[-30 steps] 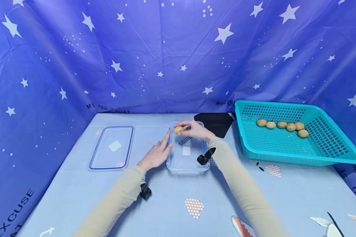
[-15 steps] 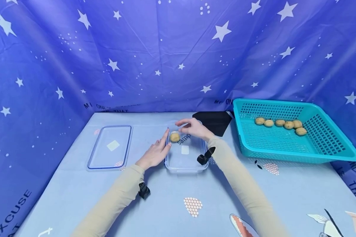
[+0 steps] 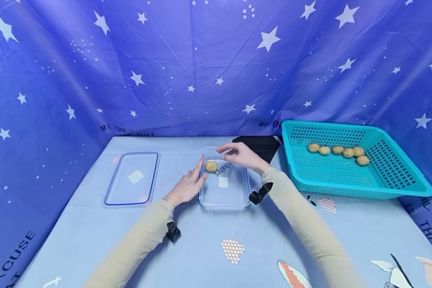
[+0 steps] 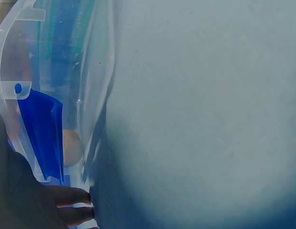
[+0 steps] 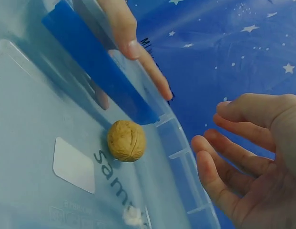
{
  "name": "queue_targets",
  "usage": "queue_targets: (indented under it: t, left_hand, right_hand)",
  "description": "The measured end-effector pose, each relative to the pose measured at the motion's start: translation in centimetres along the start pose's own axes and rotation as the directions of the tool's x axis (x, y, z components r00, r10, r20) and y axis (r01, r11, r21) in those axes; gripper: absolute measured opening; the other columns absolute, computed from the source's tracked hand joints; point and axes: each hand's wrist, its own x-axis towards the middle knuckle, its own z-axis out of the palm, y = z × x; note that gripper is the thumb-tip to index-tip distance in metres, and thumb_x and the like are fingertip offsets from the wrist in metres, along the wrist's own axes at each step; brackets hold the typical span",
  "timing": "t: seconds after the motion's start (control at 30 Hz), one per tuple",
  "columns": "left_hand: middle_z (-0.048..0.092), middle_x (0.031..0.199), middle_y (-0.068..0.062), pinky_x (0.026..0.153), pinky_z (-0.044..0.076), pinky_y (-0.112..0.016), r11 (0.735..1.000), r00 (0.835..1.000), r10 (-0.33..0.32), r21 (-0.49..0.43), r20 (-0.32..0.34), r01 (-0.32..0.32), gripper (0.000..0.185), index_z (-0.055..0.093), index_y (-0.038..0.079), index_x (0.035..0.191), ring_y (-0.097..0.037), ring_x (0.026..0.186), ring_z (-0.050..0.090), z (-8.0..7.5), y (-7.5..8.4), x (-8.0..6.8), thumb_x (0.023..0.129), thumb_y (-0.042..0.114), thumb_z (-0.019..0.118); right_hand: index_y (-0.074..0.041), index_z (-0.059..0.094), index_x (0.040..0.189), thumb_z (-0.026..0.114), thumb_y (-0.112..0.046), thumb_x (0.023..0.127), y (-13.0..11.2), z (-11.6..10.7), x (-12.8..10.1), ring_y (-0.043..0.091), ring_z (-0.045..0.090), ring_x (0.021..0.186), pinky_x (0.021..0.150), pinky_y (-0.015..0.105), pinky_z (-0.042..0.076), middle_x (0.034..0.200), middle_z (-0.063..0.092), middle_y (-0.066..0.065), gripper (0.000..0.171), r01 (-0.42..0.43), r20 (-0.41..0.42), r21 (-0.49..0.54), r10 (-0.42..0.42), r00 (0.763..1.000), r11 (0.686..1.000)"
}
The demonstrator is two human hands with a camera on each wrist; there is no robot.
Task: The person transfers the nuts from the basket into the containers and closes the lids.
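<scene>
A walnut (image 3: 211, 166) lies in the far left corner of a clear plastic food container (image 3: 224, 196). In the right wrist view the walnut (image 5: 126, 141) sits on the container's floor near the blue clip (image 5: 100, 67). My left hand (image 3: 187, 187) rests against the container's left wall, fingers extended; the left wrist view has the hand (image 4: 28, 200) beside the blue clip (image 4: 43, 136). Over the container's far right part hovers my right hand (image 3: 245, 156), its fingers loosely bent and holding nothing. The container's far wall is partly hidden behind it.
A clear lid (image 3: 131, 180) with a blue seal lies on the table to the left. At the right stands a turquoise basket (image 3: 345, 180) with several walnuts (image 3: 337, 150) inside. A black flat patch (image 3: 264, 146) lies behind the container, near the starry curtain (image 3: 187, 68).
My right hand has let go of the walnut, which now lies in the container. The hand has then drawn a little to the right. My left hand keeps its place.
</scene>
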Motion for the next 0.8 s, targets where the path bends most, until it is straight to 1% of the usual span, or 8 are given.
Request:
queue_targets:
  t: [0.07,0.1,0.13,0.2,0.3,0.4,0.57,0.8]
  left_hand:
    - [0.015,0.159,-0.005,0.114,0.005,-0.055,1.000,1.000,0.002,0.001,-0.003,-0.002,0.060,-0.008,0.035,0.155,-0.045,0.139,0.017,0.0,0.0,0.0,0.105,0.045,0.024]
    - [0.016,0.159,-0.006,0.114,0.005,-0.056,1.000,1.000,0.005,0.000,-0.004,-0.005,0.061,-0.007,0.034,0.155,-0.046,0.139,0.018,0.0,0.1,-0.1,0.105,0.045,0.025]
    - [0.016,0.159,-0.006,0.114,0.006,-0.056,1.000,1.000,0.007,0.000,-0.004,-0.007,0.061,-0.007,0.033,0.155,-0.046,0.139,0.018,0.0,0.1,-0.1,0.105,0.044,0.025]
    - [0.016,0.159,-0.006,0.114,0.006,-0.056,1.000,1.000,0.010,0.001,-0.003,-0.010,0.061,-0.007,0.032,0.155,-0.046,0.139,0.018,0.0,0.1,-0.1,0.105,0.044,0.025]
    - [0.016,0.158,-0.007,0.114,0.006,-0.056,1.000,1.000,0.012,0.001,0.000,-0.012,0.061,-0.007,0.032,0.155,-0.046,0.139,0.017,-0.1,0.1,0.0,0.105,0.043,0.025]
    - [0.017,0.158,-0.008,0.115,0.006,-0.055,1.000,1.000,0.012,0.002,0.002,-0.012,0.061,-0.008,0.034,0.155,-0.045,0.140,0.017,-0.1,0.1,0.0,0.105,0.043,0.025]
    - [0.017,0.158,-0.008,0.114,0.006,-0.055,1.000,1.000,0.015,0.006,-0.004,-0.015,0.061,-0.007,0.033,0.155,-0.044,0.140,0.018,-0.1,-0.1,0.1,0.105,0.043,0.026]
    - [0.016,0.158,-0.005,0.115,0.006,-0.054,1.000,1.000,0.018,0.009,-0.004,-0.018,0.061,-0.009,0.036,0.154,-0.043,0.140,0.018,-0.1,-0.2,0.0,0.104,0.045,0.025]
  right_hand:
    - [0.003,0.060,0.127,0.056,-0.005,0.095,-0.1,-0.3,-0.2,0.037,0.061,0.107,0.088,0.043,0.052,0.130,0.058,0.017,0.033,0.013,0.001,-0.012,-0.013,1.000,1.000]
    - [0.001,0.061,0.126,0.057,-0.006,0.095,-0.2,-0.4,-0.4,0.035,0.062,0.106,0.087,0.041,0.053,0.129,0.059,0.015,0.033,0.023,0.001,-0.024,-0.023,1.000,0.999]
    - [0.000,0.062,0.126,0.057,-0.007,0.095,0.3,-0.6,-0.3,0.034,0.062,0.105,0.087,0.043,0.053,0.129,0.059,0.014,0.033,0.032,0.000,-0.024,-0.032,1.000,0.999]
    - [-0.002,0.063,0.125,0.058,-0.008,0.095,0.1,-1.0,-0.5,0.031,0.063,0.104,0.087,0.043,0.053,0.128,0.059,0.012,0.031,0.039,-0.002,-0.044,-0.039,0.999,0.998]
    - [-0.003,0.063,0.125,0.060,-0.011,0.096,-0.4,-1.7,-0.6,0.026,0.062,0.105,0.088,0.045,0.052,0.129,0.058,0.013,0.031,0.045,-0.003,-0.056,-0.045,0.999,0.997]
    - [-0.004,0.063,0.126,0.061,-0.014,0.096,-1.0,-2.4,-0.7,0.026,0.060,0.107,0.089,0.044,0.051,0.130,0.057,0.015,0.032,0.045,-0.010,-0.067,-0.046,0.999,0.997]
    - [-0.006,0.063,0.125,0.061,-0.014,0.095,-1.7,-3.4,-1.1,0.025,0.060,0.108,0.090,0.042,0.051,0.127,0.059,0.013,0.031,0.020,-0.023,-0.116,-0.023,0.999,0.993]
    - [-0.006,0.063,0.126,0.062,-0.012,0.095,-2.3,-5.1,-1.9,0.024,0.062,0.106,0.090,0.042,0.051,0.125,0.061,0.014,0.032,-0.007,-0.068,-0.133,-0.002,0.998,0.991]
